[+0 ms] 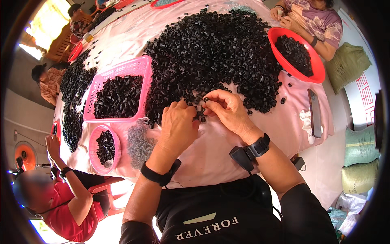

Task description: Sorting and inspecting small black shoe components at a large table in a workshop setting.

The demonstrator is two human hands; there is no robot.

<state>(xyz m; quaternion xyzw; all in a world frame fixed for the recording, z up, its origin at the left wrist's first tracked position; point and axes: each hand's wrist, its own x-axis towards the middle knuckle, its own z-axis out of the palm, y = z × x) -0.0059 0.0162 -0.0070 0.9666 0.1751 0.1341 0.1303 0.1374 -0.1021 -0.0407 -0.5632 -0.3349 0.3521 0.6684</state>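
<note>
A large heap of small black plastic pieces [211,53], short and hollow like caps or sleeves, covers the table in front of me. At its near edge, my right hand [230,112] has thumb and forefinger pinched on one small black plastic piece [206,99]. Close beside it on the left, my left hand [178,127] is closed, its fingers curled down toward the heap. The back of that hand hides its fingertips, so whatever they hold cannot be made out. A few loose black pieces lie between the two hands.
Left of my hands stand a pink rectangular basket [118,120] and a round pink basket [92,140], both holding black pieces, beside a pile of tiny silvery parts [140,142]. A red basin [319,73] and a phone [315,114] are at right. Several people sit around the table.
</note>
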